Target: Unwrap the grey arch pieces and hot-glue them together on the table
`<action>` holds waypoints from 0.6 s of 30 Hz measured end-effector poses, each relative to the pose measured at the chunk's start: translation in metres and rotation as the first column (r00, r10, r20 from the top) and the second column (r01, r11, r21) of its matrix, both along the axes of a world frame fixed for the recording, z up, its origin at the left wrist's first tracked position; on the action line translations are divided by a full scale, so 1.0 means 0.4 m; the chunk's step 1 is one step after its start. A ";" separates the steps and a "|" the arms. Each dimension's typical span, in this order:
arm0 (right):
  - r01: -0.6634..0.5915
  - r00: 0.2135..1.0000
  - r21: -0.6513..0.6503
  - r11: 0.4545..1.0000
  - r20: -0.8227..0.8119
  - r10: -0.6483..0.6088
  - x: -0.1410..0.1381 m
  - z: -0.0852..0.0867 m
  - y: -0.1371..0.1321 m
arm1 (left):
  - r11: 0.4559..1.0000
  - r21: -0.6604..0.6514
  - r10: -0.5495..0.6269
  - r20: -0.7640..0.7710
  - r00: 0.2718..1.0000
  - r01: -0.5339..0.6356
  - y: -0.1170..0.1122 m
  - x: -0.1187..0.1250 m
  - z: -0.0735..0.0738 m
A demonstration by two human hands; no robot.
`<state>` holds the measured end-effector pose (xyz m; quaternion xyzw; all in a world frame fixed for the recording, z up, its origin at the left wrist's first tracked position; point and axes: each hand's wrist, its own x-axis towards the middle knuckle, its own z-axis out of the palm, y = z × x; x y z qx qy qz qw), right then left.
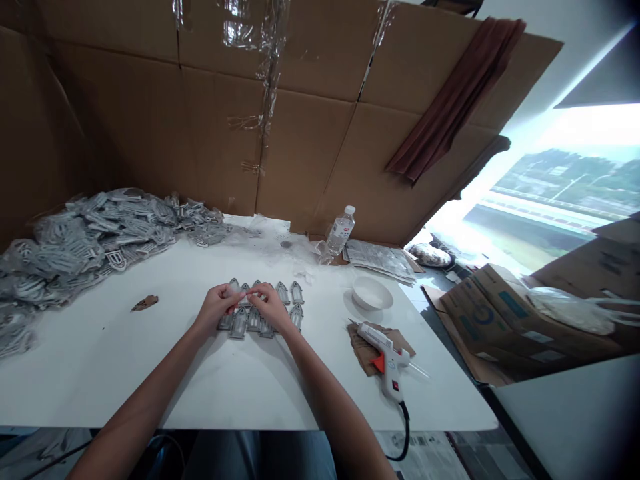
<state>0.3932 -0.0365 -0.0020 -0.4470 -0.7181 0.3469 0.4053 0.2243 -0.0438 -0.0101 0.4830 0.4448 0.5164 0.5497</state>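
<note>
My left hand [218,307] and my right hand [271,305] meet over a cluster of small grey arch-shaped plastic frames in the middle of the white table [240,387]. Fingertips on both hands are pinched close together, and whatever is between them is too small to make out. Beneath and around them the frames lie in rough rows. One grey frame [239,323] shows between my hands at the front, and another grey frame [297,292] lies to the right of my right hand. My hands hide part of the rows.
A large heap of bagged grey parts [110,230] covers the back left. To the right are a glue gun [385,350] on brown cardboard, a white bowl [372,293], a water bottle [341,231] and newspapers [385,257]. A cardboard wall [310,140] stands behind.
</note>
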 end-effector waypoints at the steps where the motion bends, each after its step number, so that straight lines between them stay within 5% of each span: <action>1: -0.024 0.999 -0.006 1.000 -0.025 0.024 0.002 0.001 0.002 | 1.000 -0.004 -0.030 -0.011 0.999 0.030 -0.004 0.002 0.003; 8: -0.089 0.993 -0.066 0.994 -0.079 0.084 0.016 0.000 0.007 | 0.991 -0.047 -0.127 -0.032 0.991 0.125 -0.006 0.007 0.006; 18: -0.241 0.951 -0.200 0.950 0.148 0.273 0.095 0.020 0.021 | 0.999 -0.031 -0.007 -0.001 1.000 0.007 0.011 -0.006 -0.008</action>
